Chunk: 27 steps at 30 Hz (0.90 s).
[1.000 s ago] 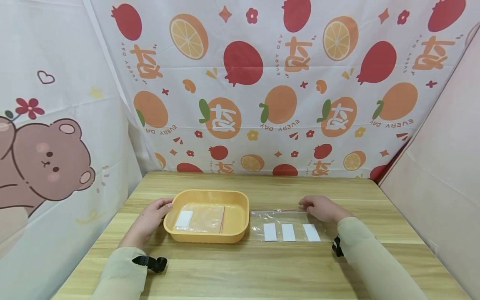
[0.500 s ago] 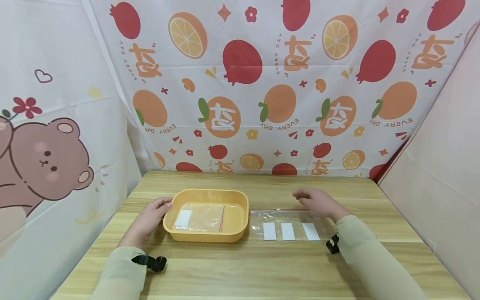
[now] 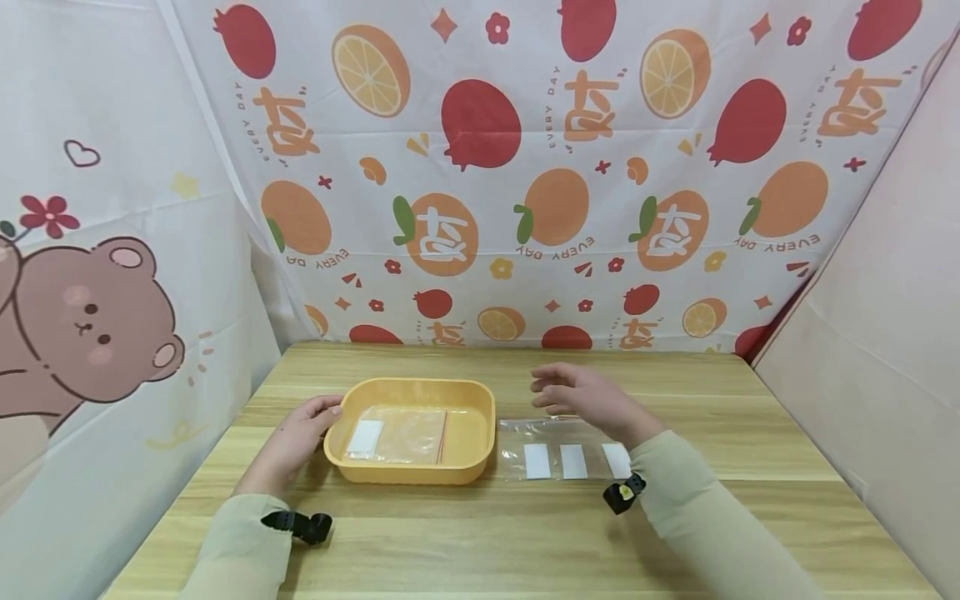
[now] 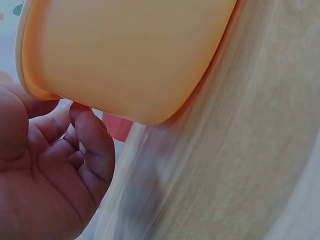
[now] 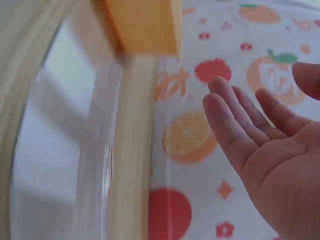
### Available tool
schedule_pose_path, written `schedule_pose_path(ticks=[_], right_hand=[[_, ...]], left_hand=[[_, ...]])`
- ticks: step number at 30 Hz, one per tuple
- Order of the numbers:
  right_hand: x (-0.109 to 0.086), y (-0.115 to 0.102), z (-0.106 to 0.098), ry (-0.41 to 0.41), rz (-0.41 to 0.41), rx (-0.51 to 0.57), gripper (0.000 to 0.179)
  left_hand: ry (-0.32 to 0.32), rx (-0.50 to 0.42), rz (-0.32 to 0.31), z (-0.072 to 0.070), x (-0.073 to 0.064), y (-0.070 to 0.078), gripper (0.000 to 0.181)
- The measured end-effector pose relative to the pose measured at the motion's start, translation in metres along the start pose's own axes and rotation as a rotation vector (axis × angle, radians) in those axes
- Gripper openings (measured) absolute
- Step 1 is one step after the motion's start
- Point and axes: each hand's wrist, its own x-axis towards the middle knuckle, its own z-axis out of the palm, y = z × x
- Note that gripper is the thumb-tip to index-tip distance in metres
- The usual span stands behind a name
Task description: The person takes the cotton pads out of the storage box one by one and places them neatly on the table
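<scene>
A yellow plastic tray (image 3: 411, 476) stands on the table's left half. My left hand (image 3: 294, 442) grips its left rim; in the left wrist view the thumb is at the rim and the curled fingers (image 4: 95, 140) meet the outer wall. Inside the tray lies a clear zip bag (image 3: 408, 435) with a red seal line and a white label. A second clear zip bag (image 3: 513, 454) lies flat to the tray's right, bearing three white rectangles. Over its far edge my right hand (image 3: 592, 404) hovers with nothing in it, fingers loosely extended, as the right wrist view also shows.
The wooden table (image 3: 450, 550) extends in front of the tray and off to the right. A fruit-print cloth (image 3: 480, 208) hangs along its back edge. Plain white cloth (image 3: 885, 358) closes the right side, and bear-print cloth (image 3: 97, 325) the left.
My right hand has left the seal edge of the flat bag, risen and moved left towards the tray. The left hand stays at the tray's rim, and both bags lie where they were.
</scene>
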Motion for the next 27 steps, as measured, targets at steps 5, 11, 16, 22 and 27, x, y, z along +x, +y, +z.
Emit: schedule_pose_path(ticks=[5, 11, 16, 22, 27], right_hand=[[0.012, -0.007, 0.024, -0.051, -0.021, 0.167, 0.044], [0.025, -0.011, 0.054, -0.109, -0.022, 0.293, 0.045], [0.033, -0.014, 0.074, -0.123, -0.017, 0.322, 0.044], [0.044, -0.017, 0.098, -0.086, 0.011, 0.348, 0.043], [0.054, -0.017, 0.116, -0.045, 0.059, 0.354, 0.041]], left_hand=[[0.004, -0.013, 0.000, 0.001, -0.002, 0.002, 0.052], [0.000, -0.017, -0.009, 0.002, 0.000, 0.001, 0.052], [0.002, -0.016, -0.009, 0.002, 0.002, -0.001, 0.052], [0.003, -0.021, -0.015, 0.000, 0.001, -0.001, 0.052], [0.001, -0.012, -0.007, 0.001, 0.000, 0.000, 0.053]])
